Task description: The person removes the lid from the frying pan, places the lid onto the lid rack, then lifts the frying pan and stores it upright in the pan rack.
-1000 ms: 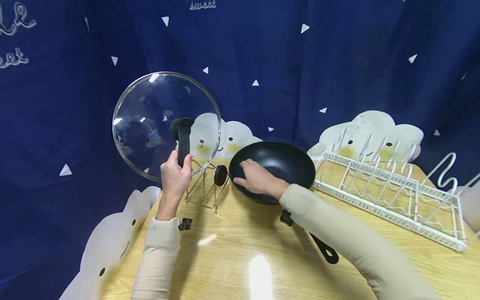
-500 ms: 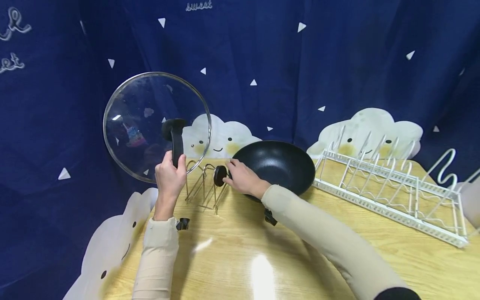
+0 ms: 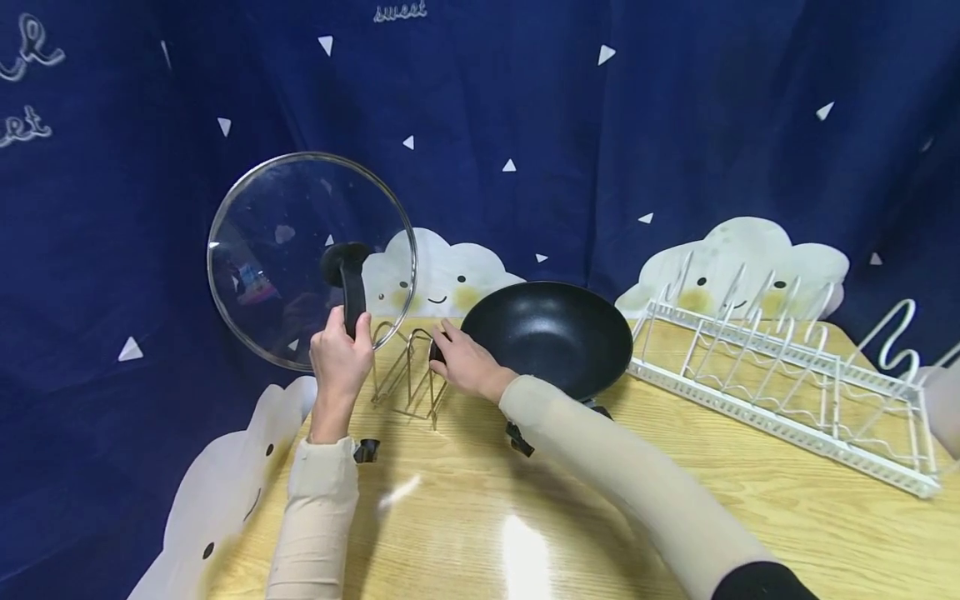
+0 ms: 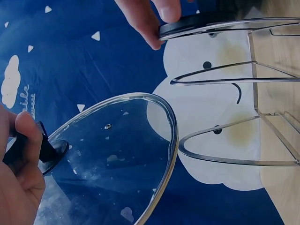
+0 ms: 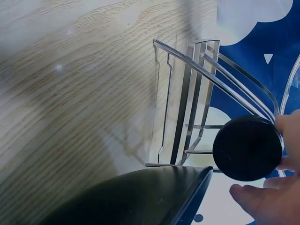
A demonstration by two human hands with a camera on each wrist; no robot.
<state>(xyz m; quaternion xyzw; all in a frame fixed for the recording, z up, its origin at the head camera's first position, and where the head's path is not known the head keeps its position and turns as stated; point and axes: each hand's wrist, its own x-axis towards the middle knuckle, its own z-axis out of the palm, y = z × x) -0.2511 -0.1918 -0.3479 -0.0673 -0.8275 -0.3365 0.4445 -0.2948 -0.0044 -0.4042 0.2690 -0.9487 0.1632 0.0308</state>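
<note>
My left hand (image 3: 341, 354) grips the black handle (image 3: 352, 296) of a large round glass lid (image 3: 270, 208) with a metal rim, held upright above the table at the left. Beside the lid's lower edge stands a small wire rack (image 3: 408, 375) of several thin metal loops. A round black disc (image 5: 247, 148) sits at the rack's near-right loop. My right hand (image 3: 467, 362) holds the rack at this disc, its fingers (image 4: 145, 23) at the top end of the loop. Directly right of the rack, a black wok (image 3: 555, 333) rests on the table, its handle mostly behind my right sleeve.
A long white dish rack (image 3: 780, 392) with wire dividers stands on the right of the wooden table (image 3: 450, 517). Behind hangs a dark blue curtain (image 3: 480, 100) with white triangles and smiling clouds.
My right hand has moved left from over the wok to the black disc on the wire rack. The lid in my left hand has shifted slightly left.
</note>
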